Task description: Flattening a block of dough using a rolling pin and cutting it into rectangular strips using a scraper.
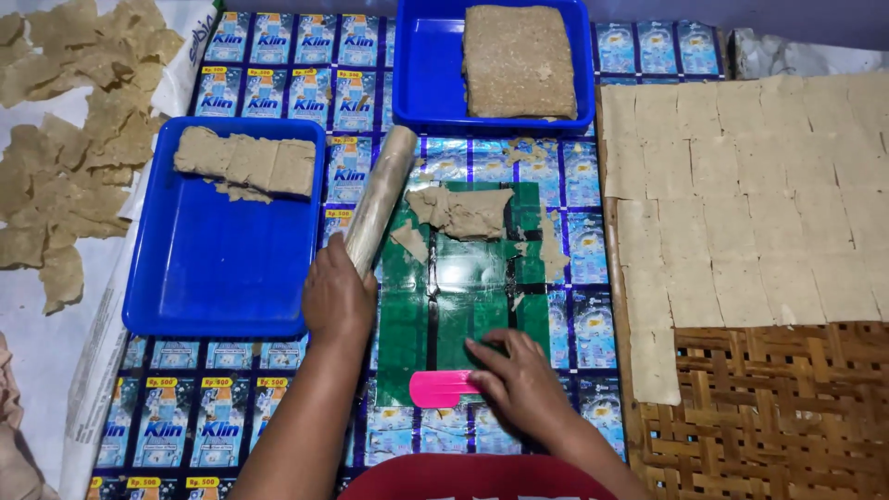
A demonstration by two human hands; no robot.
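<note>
My left hand (336, 298) grips the near end of a pale rolling pin (381, 192) that lies slanted beside the green plastic work sheet (460, 278). My right hand (519, 375) rests flat on the sheet's near edge, fingers over a pink plastic scraper (437, 389). A crumpled scrap of thin brown dough (463, 211) with small torn bits lies at the sheet's far end.
A blue tray (208, 278) at left holds a strip of dough pieces. A second blue tray (421, 83) farther away holds a thick dough slab (519, 60). Cut dough squares (750, 194) cover a woven bamboo mat (778, 417) at right. Dried dough scraps (65, 139) lie at far left.
</note>
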